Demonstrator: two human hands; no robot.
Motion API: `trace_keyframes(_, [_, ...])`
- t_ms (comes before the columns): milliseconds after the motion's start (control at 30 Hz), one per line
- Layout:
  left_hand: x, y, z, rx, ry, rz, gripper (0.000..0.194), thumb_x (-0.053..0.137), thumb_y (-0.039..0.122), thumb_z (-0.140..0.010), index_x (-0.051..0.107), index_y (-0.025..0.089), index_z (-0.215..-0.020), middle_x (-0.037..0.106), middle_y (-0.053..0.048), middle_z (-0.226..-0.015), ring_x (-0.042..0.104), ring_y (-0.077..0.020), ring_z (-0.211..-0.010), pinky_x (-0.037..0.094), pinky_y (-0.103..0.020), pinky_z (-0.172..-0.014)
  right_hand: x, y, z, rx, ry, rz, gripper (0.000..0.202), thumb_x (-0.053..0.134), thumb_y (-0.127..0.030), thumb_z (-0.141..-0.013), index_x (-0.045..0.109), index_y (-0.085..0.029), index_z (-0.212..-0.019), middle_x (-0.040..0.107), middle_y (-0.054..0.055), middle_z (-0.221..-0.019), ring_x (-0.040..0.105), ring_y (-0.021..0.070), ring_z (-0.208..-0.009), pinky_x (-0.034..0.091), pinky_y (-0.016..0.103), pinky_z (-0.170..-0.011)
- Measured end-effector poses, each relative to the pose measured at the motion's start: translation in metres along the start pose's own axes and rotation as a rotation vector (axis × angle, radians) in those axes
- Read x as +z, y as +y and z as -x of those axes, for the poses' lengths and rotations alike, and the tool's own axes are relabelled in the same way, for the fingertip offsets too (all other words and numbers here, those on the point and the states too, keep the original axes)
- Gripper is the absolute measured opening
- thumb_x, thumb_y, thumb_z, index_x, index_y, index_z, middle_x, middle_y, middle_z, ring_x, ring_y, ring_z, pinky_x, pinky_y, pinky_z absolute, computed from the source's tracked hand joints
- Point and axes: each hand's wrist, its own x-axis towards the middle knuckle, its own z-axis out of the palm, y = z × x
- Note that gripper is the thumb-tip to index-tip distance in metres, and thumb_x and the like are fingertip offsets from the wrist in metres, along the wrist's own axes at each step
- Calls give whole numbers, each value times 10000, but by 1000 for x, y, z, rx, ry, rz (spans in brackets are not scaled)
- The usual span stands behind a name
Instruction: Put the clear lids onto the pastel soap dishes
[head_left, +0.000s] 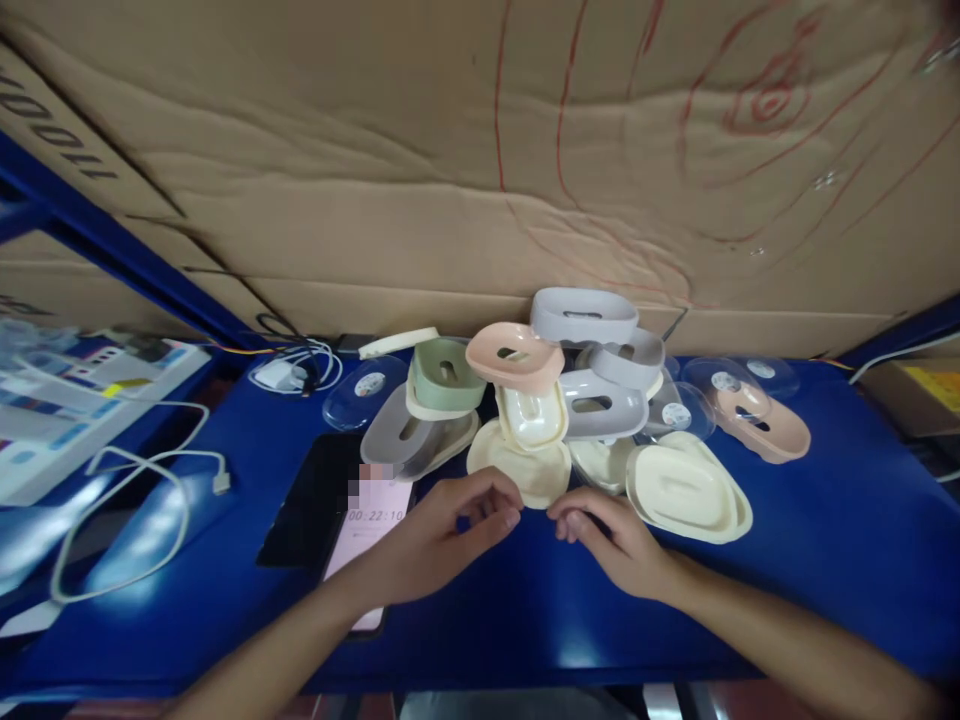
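Left hand (442, 535): empty, fingers curled, low at frame centre, fingertips just short of the cream tray (521, 470).
Right hand (611, 540): empty, fingers loosely bent, beside the left, near the cream lid (686, 490).
Dishes (577, 390): heaped mid-frame on the blue bench (825, 540).
Phone (367, 530): under the left wrist.
Cable (127, 520): lower left.

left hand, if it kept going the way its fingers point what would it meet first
Probably the right hand: the left hand points rightward at its fingertips, a small gap apart. Depth is unclear; the cream tray lies just beyond.
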Motion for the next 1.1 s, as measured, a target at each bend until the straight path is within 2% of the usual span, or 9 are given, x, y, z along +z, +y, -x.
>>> trace_keyframes(100, [9, -4, 3, -162, -22, 275, 311, 633, 533, -1056, 660, 224, -1060, 649, -7, -830, 622, -139, -693, 516, -229, -562, 1, 1, 0, 74, 15, -94, 229, 518, -331, -1131, 700, -193, -1120, 725, 20, -820, 699, 114, -721, 584, 221, -667])
trace_keyframes(167, [15, -5, 3, -195, 18, 405, 290, 645, 525, -1056, 634, 244, -1129, 646, 0, -829, 622, -134, -669, 517, -216, -532, 0, 0, -1, 112, 39, -173, 237, 513, -349, -1135, 685, -190, -1101, 687, 1, -777, 668, 104, -678, 562, 212, -627])
trace_keyframes(333, [26, 6, -2, -96, 106, 515, 346, 675, 501, -1052, 579, 293, -1310, 699, -19, -887, 656, -143, -707, 535, -220, -565, 0, -14, -8, 76, 87, -330, 192, 525, -359, -1134, 634, -216, -1203, 652, -29, -767, 586, 81, -584, 504, 195, -551])
trace_keyframes(467, [29, 17, -12, -32, 94, 546, 332, 630, 494, -1080, 558, 286, -1330, 713, -35, -939, 681, -163, -782, 550, -246, -616, 1, -30, -21, 46, 204, -418, 231, 499, -405, -1141, 608, -256, -1281, 667, -22, -811, 585, 98, -602, 515, 216, -550])
trace_keyframes(600, [22, 17, -18, 113, -22, 574, 351, 654, 451, -1077, 553, 308, -1381, 708, -49, -1043, 705, -175, -888, 571, -266, -707, 4, -45, -25, -25, 256, -364, 236, 498, -423, -1136, 608, -263, -1270, 678, -11, -806, 627, 125, -638, 542, 236, -558])
trace_keyframes(733, [13, 6, -14, 244, -232, 645, 620, 778, 540, -970, 524, 326, -1494, 714, -128, -1226, 746, -255, -1011, 613, -345, -788, 2, -47, -14, -269, 247, -180, 264, 540, -371, -1116, 610, -254, -1342, 718, 38, -905, 684, 152, -718, 584, 275, -602])
trace_keyframes(833, [13, 4, -6, 285, -260, 637, 793, 899, 571, -841, 543, 328, -1506, 734, -139, -1224, 770, -285, -996, 630, -371, -787, -2, -44, -8, -381, 204, -106, 331, 591, -378, -1092, 631, -245, -1393, 730, 63, -942, 701, 175, -760, 611, 320, -654])
trace_keyframes(933, [15, 9, -1, 267, -196, 616, 667, 876, 519, -887, 604, 327, -1465, 755, -107, -1163, 772, -279, -997, 625, -371, -795, -5, -42, -10, -396, 149, -51, 363, 593, -387, -1096, 627, -250, -1431, 749, 59, -954, 715, 174, -772, 621, 332, -695])
trace_keyframes(1100, [16, 18, -2, 82, -51, 527, 383, 776, 504, -984, 702, 325, -1315, 769, -49, -1056, 761, -250, -964, 601, -365, -793, -3, -42, -15, -376, 71, 27, 316, 567, -380, -1114, 653, -220, -1372, 771, 58, -922, 738, 164, -773, 624, 315, -704])
